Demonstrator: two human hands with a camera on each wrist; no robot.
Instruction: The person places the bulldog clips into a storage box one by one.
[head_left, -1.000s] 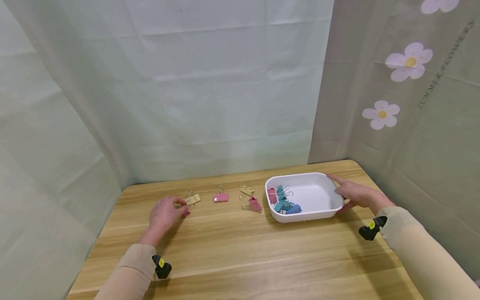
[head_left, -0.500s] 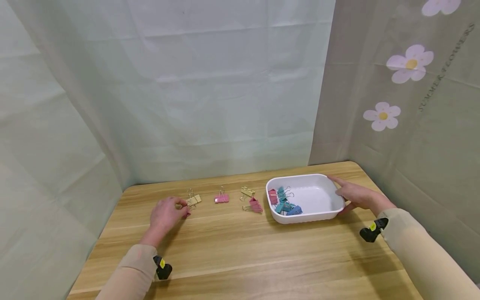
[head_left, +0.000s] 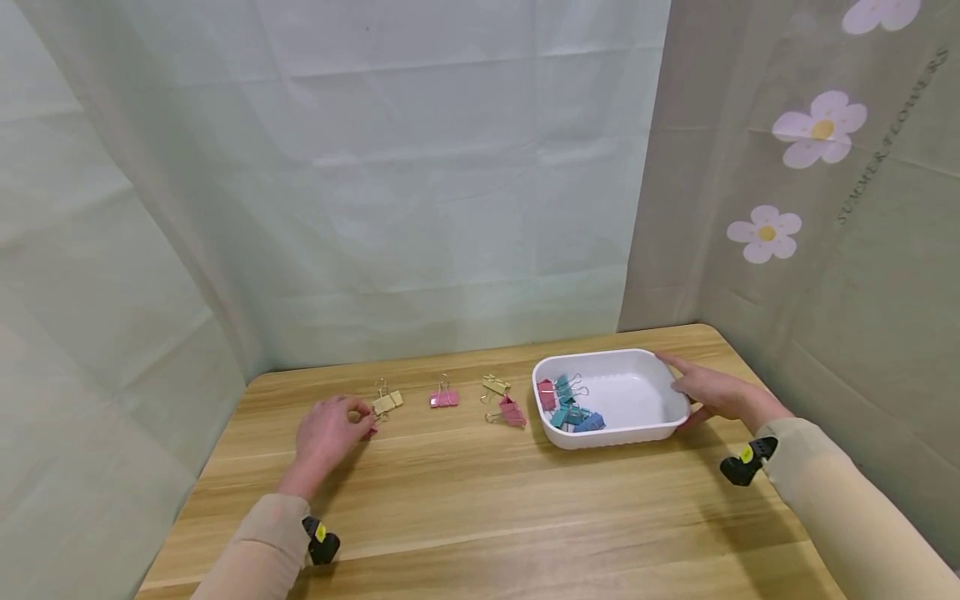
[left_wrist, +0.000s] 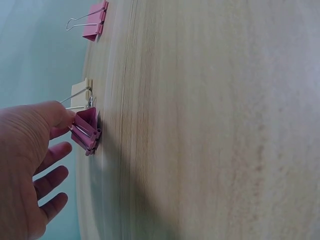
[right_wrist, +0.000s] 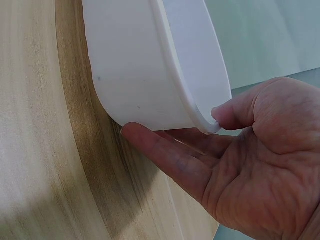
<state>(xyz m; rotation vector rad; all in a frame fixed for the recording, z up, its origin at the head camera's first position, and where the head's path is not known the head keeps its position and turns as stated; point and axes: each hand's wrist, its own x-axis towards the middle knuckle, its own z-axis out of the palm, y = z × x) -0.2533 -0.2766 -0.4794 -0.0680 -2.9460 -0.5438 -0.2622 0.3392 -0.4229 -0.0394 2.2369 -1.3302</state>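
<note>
My left hand pinches a pink binder clip between thumb and index finger; the other fingers spread apart in the left wrist view. Beside that clip lies a yellow binder clip, close to or touching it. My right hand grips the right end of a white plastic tray. In the right wrist view its thumb hooks over the rim and its fingers lie against the outer wall and underside. Inside the tray's left end are a pink clip, teal clips and a blue clip.
On the wooden table, a pink binder clip lies between my left hand and the tray. Closer to the tray are a yellow clip and another pink clip. Cloth curtains hang behind the table and at both sides.
My left hand has shifted very slightly left and down with the pink clip pinched. The right hand and tray stay in place; the head view has tilted a little.
</note>
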